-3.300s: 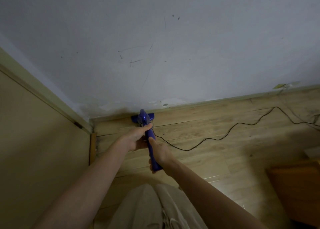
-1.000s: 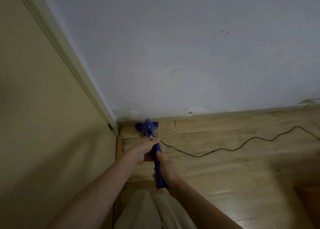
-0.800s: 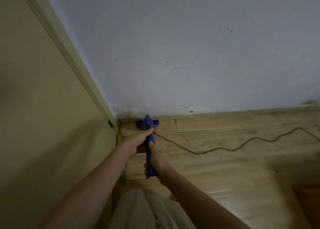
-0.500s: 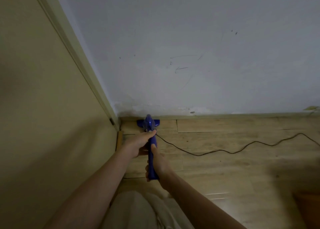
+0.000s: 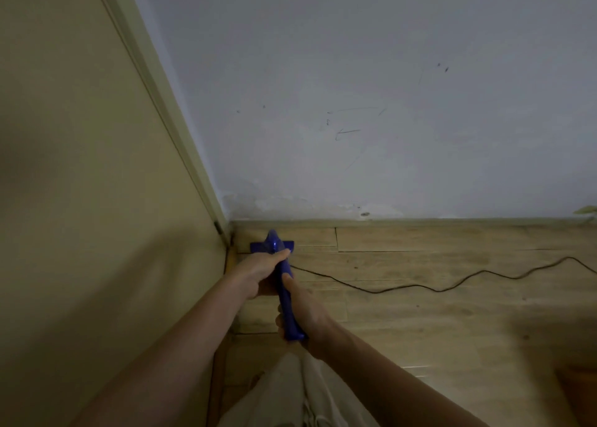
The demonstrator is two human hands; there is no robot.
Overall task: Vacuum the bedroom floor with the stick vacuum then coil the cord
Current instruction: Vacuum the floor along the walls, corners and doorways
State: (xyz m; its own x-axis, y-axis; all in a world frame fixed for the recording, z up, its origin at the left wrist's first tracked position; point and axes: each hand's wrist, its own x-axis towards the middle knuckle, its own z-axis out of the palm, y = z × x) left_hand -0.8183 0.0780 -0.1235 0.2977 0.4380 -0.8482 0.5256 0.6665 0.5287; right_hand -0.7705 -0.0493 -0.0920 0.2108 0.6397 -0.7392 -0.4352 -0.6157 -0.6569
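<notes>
Where plank floor (image 5: 420, 323) meets scuffed wall (image 5: 355, 103), left hand (image 5: 258, 273) and right hand (image 5: 303, 313) grip the vacuum (image 5: 286, 300).

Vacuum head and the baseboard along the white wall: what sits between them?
Only a narrow strip of bare wooden floor separates the vacuum head from the baseboard in the head view; the cord trails away rightward.

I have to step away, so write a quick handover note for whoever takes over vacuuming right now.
Left hand grips the vacuum higher on its handle; right hand grips the handle's near end.
Vacuum head sits on the floor in the corner by the wall.
Cord trails loose across the floor to the right.
Done: cannot tell how much floor is covered.
Left: finish vacuuming, coil the cord.
</notes>
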